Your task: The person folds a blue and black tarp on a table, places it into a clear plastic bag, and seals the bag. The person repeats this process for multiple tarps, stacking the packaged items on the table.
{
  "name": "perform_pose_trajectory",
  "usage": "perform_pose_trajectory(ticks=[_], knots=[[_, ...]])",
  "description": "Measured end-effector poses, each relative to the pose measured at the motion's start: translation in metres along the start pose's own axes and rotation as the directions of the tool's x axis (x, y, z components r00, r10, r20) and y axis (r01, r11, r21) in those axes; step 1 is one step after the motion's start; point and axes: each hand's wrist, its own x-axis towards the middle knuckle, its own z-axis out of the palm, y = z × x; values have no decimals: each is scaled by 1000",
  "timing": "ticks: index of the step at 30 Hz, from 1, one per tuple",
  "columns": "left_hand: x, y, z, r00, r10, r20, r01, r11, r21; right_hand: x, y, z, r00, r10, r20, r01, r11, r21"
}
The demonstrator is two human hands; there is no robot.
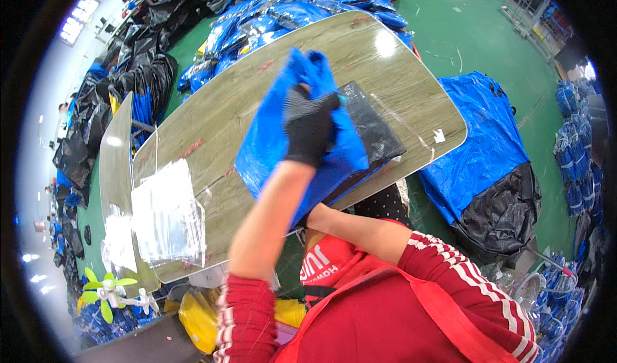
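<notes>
A folded blue plastic sheet (260, 154) is held tilted above a wood-patterned table, its top edge bunched up. My left hand (310, 124), in a black glove with a bare fingertip showing, is closed on the upper part of it. My right hand (303, 220) is low by the sheet's bottom edge, on the side near my body. The sheet covers most of that hand, so its fingers are hidden. Just right of the blue sheet, a folded black plastic piece (376, 128) lies on the table, partly covered.
The table (347, 38) bears a stack of clear plastic bags (168, 215) at left. Blue packages (283, 16) pile up beyond it. A blue and black sack (479, 151) lies on the green floor at right. A small green-bladed fan (108, 292) stands at lower left.
</notes>
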Motion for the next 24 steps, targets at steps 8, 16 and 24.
perform_pose_trajectory(ticks=[8, 16, 24], knots=[[37, -93, 90, 951, 50, 305, -174, 903, 393, -8, 105, 49, 953, 82, -290, 226, 446, 866], [44, -111, 77, 920, 207, 332, -270, 950, 158, -133, 30, 10, 994, 63, -85, -105, 531, -841], [2, -85, 77, 811, 464, 357, -580, 560, 591, -84, -33, -166, 734, -533, -420, -297, 303, -905]])
